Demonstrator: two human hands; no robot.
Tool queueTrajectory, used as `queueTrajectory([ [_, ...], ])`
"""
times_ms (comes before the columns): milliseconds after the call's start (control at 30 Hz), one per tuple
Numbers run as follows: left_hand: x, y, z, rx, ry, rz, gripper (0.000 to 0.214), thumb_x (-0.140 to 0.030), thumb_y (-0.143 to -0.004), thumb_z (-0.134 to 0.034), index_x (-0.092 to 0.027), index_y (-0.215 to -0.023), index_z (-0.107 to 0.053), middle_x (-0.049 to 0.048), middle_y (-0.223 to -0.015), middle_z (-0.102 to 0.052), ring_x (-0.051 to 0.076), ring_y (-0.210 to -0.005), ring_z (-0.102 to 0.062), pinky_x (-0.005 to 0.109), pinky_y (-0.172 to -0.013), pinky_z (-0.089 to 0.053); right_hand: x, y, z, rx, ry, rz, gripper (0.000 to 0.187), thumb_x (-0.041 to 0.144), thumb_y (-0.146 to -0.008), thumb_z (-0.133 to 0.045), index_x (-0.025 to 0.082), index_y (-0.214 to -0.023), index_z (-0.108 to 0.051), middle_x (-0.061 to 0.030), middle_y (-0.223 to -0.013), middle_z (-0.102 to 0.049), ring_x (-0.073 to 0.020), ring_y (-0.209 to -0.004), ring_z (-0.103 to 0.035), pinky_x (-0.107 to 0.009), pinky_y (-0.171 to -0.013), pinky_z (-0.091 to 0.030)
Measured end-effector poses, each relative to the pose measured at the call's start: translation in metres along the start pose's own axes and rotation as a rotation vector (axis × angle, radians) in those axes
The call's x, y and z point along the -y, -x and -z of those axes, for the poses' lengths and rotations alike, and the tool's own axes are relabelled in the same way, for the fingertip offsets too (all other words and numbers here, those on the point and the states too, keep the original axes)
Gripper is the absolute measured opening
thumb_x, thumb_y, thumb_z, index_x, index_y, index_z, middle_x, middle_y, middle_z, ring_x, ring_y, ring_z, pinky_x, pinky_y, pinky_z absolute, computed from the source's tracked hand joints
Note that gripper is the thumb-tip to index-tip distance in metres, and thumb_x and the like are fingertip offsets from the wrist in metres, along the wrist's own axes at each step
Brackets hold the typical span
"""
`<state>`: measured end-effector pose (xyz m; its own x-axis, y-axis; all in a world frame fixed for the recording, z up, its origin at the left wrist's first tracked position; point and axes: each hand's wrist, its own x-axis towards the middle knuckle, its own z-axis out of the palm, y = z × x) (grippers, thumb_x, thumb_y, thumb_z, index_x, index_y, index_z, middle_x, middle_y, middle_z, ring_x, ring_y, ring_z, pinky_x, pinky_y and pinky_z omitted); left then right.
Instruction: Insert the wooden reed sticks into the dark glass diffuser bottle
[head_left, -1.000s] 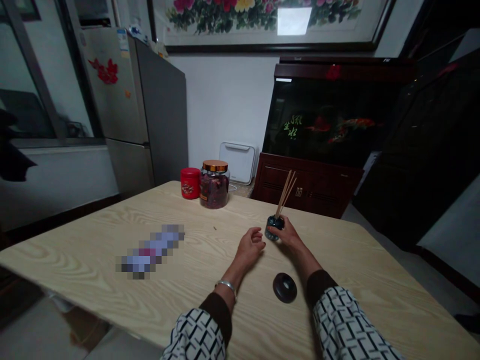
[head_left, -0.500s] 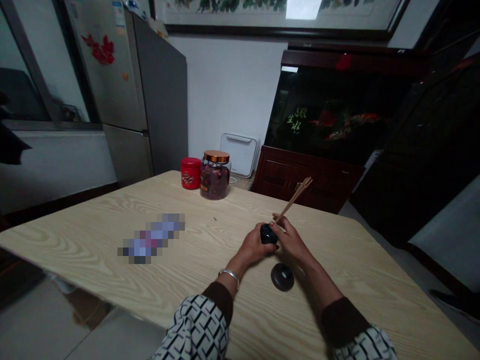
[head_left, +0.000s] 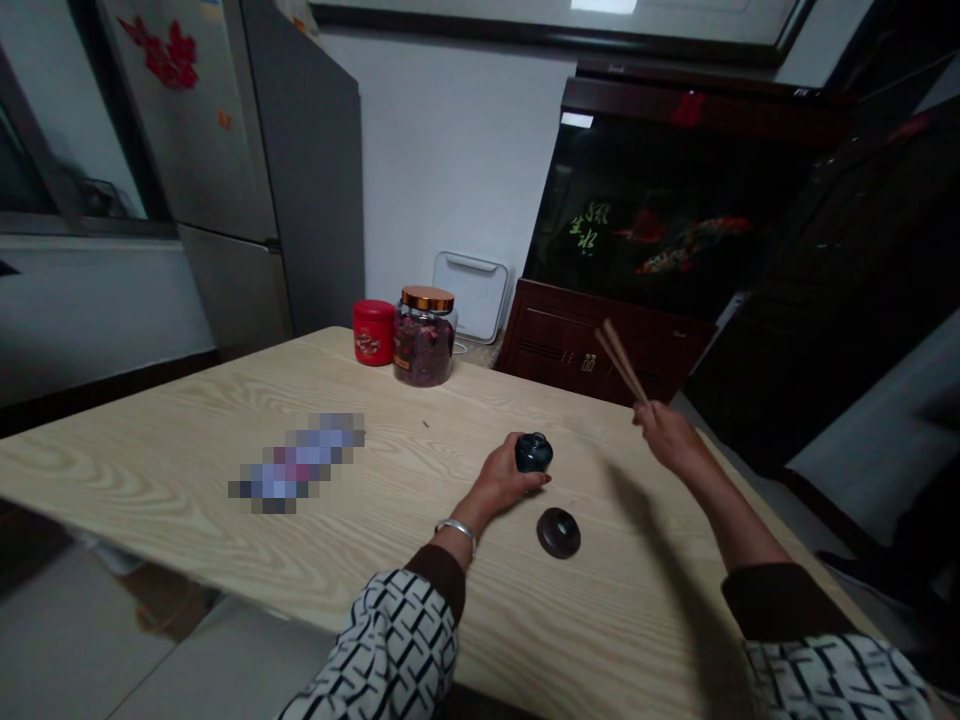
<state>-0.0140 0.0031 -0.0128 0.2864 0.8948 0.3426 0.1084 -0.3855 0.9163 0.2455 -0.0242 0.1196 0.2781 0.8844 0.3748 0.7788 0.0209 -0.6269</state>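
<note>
**While our right hand (head_left: 670,438) pinches thin wooden reed sticks (head_left: 620,361), our left hand (head_left: 499,480) curls around a small dark glass bottle (head_left: 534,453)**

We have the bottle closed inside our left fingers, just above the pale wood-grain table (head_left: 150,470), a little right of centre. A silver bangle (head_left: 456,530) circles that wrist. Our right hand is closed on the lower ends of the sticks, up over the table's right edge and well apart from the bottle, with the sticks tilting up and to the left. Just nearer us than the bottle, a round dark disc with a central hole (head_left: 559,533) lies flat on the table, touching neither hand. Left of our hands lies a pixelated, unreadable object (head_left: 296,462). At the far edge stand a red cylindrical tin (head_left: 373,332) and, just beside it, a glass jar of dried flowers with a copper lid (head_left: 424,345). Beyond them, at the far right, stands a dark wooden cabinet (head_left: 600,345).
</note>
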Motion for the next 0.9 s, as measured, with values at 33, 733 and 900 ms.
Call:
queueTrajectory([
  [33, 0.000, 0.000, 0.000, -0.001, -0.008, 0.003, 0.066, -0.032, -0.062, -0.084, -0.017, -0.119, -0.055, 0.0069, -0.102, -0.066, 0.023, -0.092, -0.061, 0.033, -0.081, -0.049, -0.017, 0.014, -0.001, 0.016, 0.110, -0.055, 0.028, 0.044, -0.086, -0.055, 0.020, -0.071, -0.054, -0.0032, -0.060, -0.055, -0.0207, -0.063, -0.059, -0.034, -0.063, -0.044],
  [733, -0.006, 0.001, 0.001, 0.006, -0.044, 0.019, 0.066, -0.034, -0.062, -0.083, -0.017, -0.119, -0.054, 0.0062, -0.102, -0.066, 0.021, -0.092, -0.061, 0.032, -0.082, -0.048, 0.036, 0.126, -0.044, 0.715, 0.322, 0.296, 0.062, 0.047, -0.074, -0.069, 0.027, -0.131, -0.053, -0.0081, -0.120, -0.058, -0.0271, -0.105, -0.059, -0.038, -0.090, -0.043],
  [900, -0.005, 0.001, 0.001, 0.013, -0.023, 0.025, 0.066, -0.032, -0.061, -0.083, -0.016, -0.118, -0.055, 0.0067, -0.102, -0.067, 0.021, -0.091, -0.061, 0.030, -0.080, -0.047, 0.042, 0.106, -0.040, 0.612, -0.055, 0.251, 0.048, 0.030, -0.072, -0.070, 0.025, -0.116, -0.053, -0.0040, -0.103, -0.061, -0.0206, -0.091, -0.060, -0.034, -0.082, -0.047],
])
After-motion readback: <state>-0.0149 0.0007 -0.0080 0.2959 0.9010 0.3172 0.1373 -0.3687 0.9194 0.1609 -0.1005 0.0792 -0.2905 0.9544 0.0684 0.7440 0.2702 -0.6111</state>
